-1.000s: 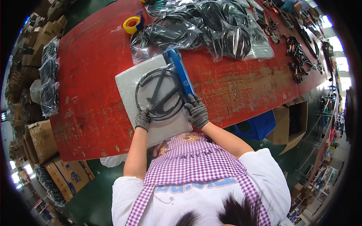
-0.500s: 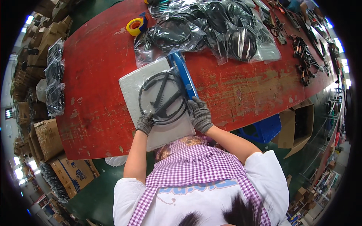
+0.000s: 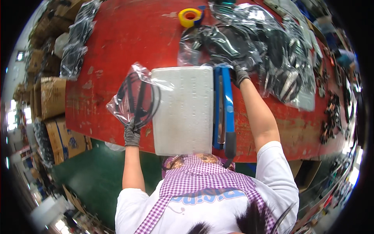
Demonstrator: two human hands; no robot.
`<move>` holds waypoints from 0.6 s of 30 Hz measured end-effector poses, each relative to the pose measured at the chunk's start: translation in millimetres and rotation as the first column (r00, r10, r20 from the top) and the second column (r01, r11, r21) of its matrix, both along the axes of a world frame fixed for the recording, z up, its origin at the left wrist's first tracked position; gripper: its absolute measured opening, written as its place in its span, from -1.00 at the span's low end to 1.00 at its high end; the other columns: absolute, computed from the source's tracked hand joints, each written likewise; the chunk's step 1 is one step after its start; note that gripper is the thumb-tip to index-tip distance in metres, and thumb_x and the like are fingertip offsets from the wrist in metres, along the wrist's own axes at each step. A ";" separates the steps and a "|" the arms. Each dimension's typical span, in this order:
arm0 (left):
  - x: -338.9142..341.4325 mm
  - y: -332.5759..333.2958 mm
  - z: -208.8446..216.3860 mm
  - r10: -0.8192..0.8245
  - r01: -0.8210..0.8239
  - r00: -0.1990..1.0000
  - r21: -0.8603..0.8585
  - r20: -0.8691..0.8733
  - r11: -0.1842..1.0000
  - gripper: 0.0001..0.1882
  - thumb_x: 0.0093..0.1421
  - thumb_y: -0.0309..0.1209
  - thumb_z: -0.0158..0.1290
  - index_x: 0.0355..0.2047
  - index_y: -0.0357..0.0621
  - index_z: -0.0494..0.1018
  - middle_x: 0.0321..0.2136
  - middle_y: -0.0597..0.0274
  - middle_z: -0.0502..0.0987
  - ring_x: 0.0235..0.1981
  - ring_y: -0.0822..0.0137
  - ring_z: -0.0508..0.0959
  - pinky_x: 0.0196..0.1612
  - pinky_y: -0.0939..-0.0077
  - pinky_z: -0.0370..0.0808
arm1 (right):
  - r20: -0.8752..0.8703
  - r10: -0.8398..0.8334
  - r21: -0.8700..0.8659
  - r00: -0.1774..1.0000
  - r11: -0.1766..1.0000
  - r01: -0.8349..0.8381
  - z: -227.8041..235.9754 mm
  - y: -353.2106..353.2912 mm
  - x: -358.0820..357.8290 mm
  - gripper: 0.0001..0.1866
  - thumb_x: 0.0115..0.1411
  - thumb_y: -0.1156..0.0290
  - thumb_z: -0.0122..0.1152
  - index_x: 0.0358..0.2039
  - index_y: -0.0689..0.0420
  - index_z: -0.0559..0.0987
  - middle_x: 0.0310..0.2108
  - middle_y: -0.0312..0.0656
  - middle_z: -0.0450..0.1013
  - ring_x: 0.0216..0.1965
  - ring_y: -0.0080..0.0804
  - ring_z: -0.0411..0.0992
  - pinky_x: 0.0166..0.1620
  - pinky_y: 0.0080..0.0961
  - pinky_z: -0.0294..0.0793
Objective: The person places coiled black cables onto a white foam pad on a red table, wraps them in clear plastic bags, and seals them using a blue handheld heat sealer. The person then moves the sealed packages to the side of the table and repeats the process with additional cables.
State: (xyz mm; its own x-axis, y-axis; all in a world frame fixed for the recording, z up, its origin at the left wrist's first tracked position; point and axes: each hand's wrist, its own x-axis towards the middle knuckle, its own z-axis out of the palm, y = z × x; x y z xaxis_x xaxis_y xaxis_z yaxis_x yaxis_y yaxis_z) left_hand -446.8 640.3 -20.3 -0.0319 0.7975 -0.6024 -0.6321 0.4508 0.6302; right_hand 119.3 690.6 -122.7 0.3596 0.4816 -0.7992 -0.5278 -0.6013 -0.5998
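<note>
"What has the left hand [image 3: 132, 135] got?"

"It's closed on the near end of a clear bag [image 3: 137, 95], with a black coil [image 3: 158, 99] inside."

"Where's that bag?"

"Over the tabletop [image 3: 128, 41], left of the white board [image 3: 183, 111], its clear edge reaching across the board's left side. Whether it's touching, I can't tell."

"And the right hand [image 3: 240, 74]?"

"Well apart, beside the far end of the blue sealer [image 3: 229, 111], near the pile of bags [image 3: 269, 50]. The fingers look bent, but I can't tell how far open it is or whether it grips anything."

"How's the sealer lying?"

"Lengthwise along the board's right side, grey handle [image 3: 230, 144] nearest us. A yellow tape roll [image 3: 184, 19] sits beyond the board."
</note>
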 end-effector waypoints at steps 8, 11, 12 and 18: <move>-97.0 -38.0 -93.7 0.211 -0.222 0.974 -0.154 -0.080 0.963 -0.77 -0.04 -0.66 -0.03 -0.30 -0.30 0.37 -0.36 0.10 0.44 -0.34 0.24 0.47 -0.35 0.30 0.49 | 0.082 -0.288 0.233 0.954 0.936 0.263 54.2 44.3 11.0 -0.66 0.11 0.19 -0.05 -0.21 0.16 0.42 -0.33 -0.16 0.39 -0.42 -0.39 0.38 -0.50 -0.50 0.41; -74.3 -59.9 -91.8 0.230 -0.266 0.959 -0.241 -0.166 0.933 -0.75 -0.05 -0.60 0.03 -0.29 -0.31 0.36 -0.38 0.11 0.43 -0.36 0.25 0.46 -0.39 0.34 0.49 | 0.366 -0.031 0.412 0.930 0.902 -0.132 167.0 61.8 -27.8 -0.69 0.11 0.19 -0.04 -0.28 0.17 0.46 -0.42 -0.20 0.40 -0.49 -0.42 0.35 -0.51 -0.50 0.38; -59.5 -67.0 -85.3 0.262 -0.318 0.936 -0.249 -0.233 0.915 -0.74 -0.05 -0.57 0.05 -0.29 -0.31 0.35 -0.39 0.11 0.43 -0.37 0.25 0.46 -0.40 0.36 0.48 | 0.440 -0.027 0.413 0.898 0.894 -0.175 204.3 66.4 -49.6 -0.70 0.11 0.20 -0.03 -0.31 0.16 0.47 -0.46 -0.23 0.39 -0.51 -0.45 0.34 -0.50 -0.52 0.36; 1.0 -47.1 -28.2 0.047 -0.143 0.786 -0.107 -0.616 0.984 -0.79 0.00 -0.36 0.01 -0.35 -0.19 0.40 -0.50 0.20 0.45 -0.45 0.38 0.46 -0.40 0.42 0.45 | 0.483 0.011 0.605 0.875 0.719 -0.343 334.9 23.8 -157.9 -0.80 0.05 0.24 0.11 -0.39 0.07 0.46 -0.58 -0.38 0.34 -0.61 -0.63 0.27 -0.51 -0.67 0.31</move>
